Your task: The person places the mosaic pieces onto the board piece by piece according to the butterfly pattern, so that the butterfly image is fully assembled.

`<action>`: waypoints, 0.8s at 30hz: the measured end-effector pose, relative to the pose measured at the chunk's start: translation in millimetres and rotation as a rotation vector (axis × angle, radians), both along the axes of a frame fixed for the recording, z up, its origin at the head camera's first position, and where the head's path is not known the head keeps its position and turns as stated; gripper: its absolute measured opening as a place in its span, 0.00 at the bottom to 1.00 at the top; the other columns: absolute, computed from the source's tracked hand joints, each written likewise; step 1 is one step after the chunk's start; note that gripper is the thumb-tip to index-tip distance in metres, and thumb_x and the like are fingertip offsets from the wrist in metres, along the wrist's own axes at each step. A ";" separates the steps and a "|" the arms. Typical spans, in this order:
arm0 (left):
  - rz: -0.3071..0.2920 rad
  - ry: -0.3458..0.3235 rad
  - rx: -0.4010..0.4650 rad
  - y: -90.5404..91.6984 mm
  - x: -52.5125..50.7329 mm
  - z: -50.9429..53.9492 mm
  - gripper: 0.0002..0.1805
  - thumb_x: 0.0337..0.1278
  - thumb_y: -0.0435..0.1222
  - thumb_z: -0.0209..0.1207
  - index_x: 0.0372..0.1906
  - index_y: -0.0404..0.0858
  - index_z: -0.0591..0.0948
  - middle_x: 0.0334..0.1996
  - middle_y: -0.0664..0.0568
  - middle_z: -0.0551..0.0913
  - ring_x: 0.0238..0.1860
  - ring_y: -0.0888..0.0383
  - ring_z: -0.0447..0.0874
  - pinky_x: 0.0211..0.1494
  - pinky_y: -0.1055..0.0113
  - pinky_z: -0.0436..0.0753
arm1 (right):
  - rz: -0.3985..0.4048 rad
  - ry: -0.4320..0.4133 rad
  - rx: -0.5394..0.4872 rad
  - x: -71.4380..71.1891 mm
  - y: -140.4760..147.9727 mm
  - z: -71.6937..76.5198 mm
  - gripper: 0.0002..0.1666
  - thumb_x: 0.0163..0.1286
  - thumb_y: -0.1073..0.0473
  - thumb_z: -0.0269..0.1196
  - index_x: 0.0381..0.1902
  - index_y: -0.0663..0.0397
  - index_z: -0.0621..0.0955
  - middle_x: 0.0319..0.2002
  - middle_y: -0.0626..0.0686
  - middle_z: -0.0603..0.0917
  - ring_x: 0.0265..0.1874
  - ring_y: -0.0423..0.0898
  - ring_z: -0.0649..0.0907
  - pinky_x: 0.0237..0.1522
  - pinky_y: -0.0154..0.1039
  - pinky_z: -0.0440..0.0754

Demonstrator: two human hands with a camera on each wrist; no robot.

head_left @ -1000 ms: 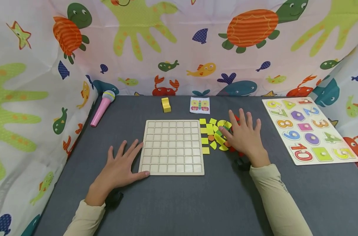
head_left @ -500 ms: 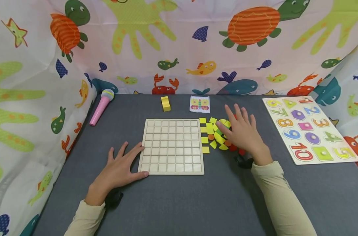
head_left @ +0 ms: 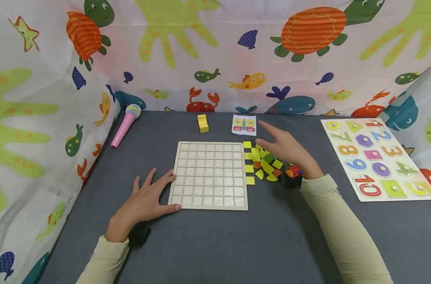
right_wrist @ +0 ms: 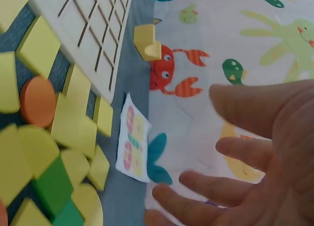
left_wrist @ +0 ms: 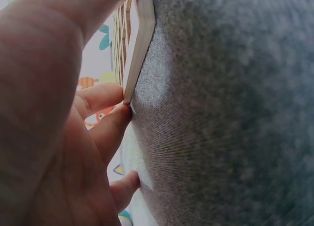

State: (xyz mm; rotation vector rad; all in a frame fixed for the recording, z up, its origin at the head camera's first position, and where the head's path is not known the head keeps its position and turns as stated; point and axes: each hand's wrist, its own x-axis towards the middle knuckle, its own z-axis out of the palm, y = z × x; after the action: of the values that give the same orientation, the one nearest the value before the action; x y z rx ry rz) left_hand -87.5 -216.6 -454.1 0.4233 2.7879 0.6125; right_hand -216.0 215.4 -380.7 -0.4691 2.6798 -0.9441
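Note:
A pale wooden grid board (head_left: 211, 175) lies flat on the grey table. My left hand (head_left: 141, 204) rests at its left side, thumb at the near corner and fingertips along the edge; the left wrist view shows fingers touching the board's rim. Over the far side of a heap of coloured tiles (head_left: 267, 167) hovers my right hand (head_left: 288, 146), fingers extended and holding nothing. Just beyond its fingertips lies a small card with a butterfly pattern (head_left: 244, 125). Yellow, orange and green tiles (right_wrist: 54, 191) show up close in the right wrist view.
A yellow block piece (head_left: 203, 123) stands behind the board. The pink toy microphone (head_left: 126, 125) lies at the back left. On the right lies a number and shape puzzle board (head_left: 380, 159). A curtain with sea animals (head_left: 215, 51) surrounds the table's back and sides.
My right hand has moved forward and left, from over the tile heap towards the butterfly card, uncovering red tiles. My left hand stays at the board's edge.

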 end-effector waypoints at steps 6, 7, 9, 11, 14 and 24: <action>0.001 -0.006 -0.009 0.2 -0.3 1.4 0.56 0.57 0.67 0.71 0.84 0.44 0.66 0.85 0.48 0.59 0.84 0.31 0.41 0.72 0.18 0.34 | 0.024 -0.030 -0.102 -18.3 -11.7 -8.5 0.37 0.82 0.59 0.62 0.83 0.57 0.66 0.78 0.64 0.71 0.72 0.65 0.75 0.69 0.63 0.75; 0.000 -0.005 -0.011 0.1 -0.5 1.0 0.56 0.57 0.67 0.70 0.84 0.44 0.66 0.85 0.48 0.60 0.84 0.30 0.41 0.72 0.18 0.35 | 0.022 -0.037 -0.113 -21.2 -13.3 -11.3 0.36 0.81 0.60 0.63 0.82 0.57 0.68 0.76 0.64 0.73 0.71 0.64 0.77 0.68 0.62 0.77; 0.002 -0.006 -0.008 0.3 -0.7 0.8 0.56 0.57 0.67 0.70 0.84 0.44 0.66 0.84 0.48 0.60 0.84 0.30 0.41 0.71 0.18 0.35 | 0.014 -0.055 -0.133 -26.6 -15.7 -18.0 0.33 0.80 0.63 0.63 0.80 0.60 0.71 0.73 0.65 0.76 0.68 0.63 0.79 0.66 0.60 0.79; 0.003 -0.010 -0.003 0.5 -0.3 -0.2 0.56 0.57 0.68 0.70 0.84 0.44 0.67 0.85 0.48 0.60 0.84 0.31 0.41 0.72 0.18 0.34 | 0.004 -0.070 -0.140 -31.6 -17.0 -25.4 0.32 0.80 0.65 0.63 0.79 0.61 0.72 0.72 0.66 0.77 0.67 0.62 0.80 0.66 0.59 0.80; 0.008 -0.017 0.010 1.1 1.2 -1.8 0.56 0.57 0.67 0.70 0.84 0.45 0.66 0.85 0.49 0.59 0.84 0.31 0.40 0.72 0.19 0.33 | -0.014 -0.082 -0.124 -35.7 -17.4 -34.1 0.32 0.79 0.66 0.63 0.78 0.61 0.73 0.70 0.66 0.78 0.65 0.62 0.80 0.66 0.59 0.79; 0.006 -0.011 0.016 -1.0 0.1 -2.3 0.56 0.57 0.67 0.71 0.84 0.44 0.66 0.85 0.48 0.59 0.84 0.31 0.40 0.72 0.19 0.32 | -0.040 -0.068 -0.076 -35.8 -0.3 -40.3 0.28 0.79 0.65 0.64 0.74 0.64 0.77 0.67 0.65 0.80 0.62 0.62 0.80 0.67 0.59 0.77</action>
State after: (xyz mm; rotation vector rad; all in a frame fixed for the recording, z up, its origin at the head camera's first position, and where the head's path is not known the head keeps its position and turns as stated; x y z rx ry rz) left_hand -87.4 -217.6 -456.4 0.4135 2.7772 0.6374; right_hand -251.7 215.1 -421.0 -0.3932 2.6088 -1.0572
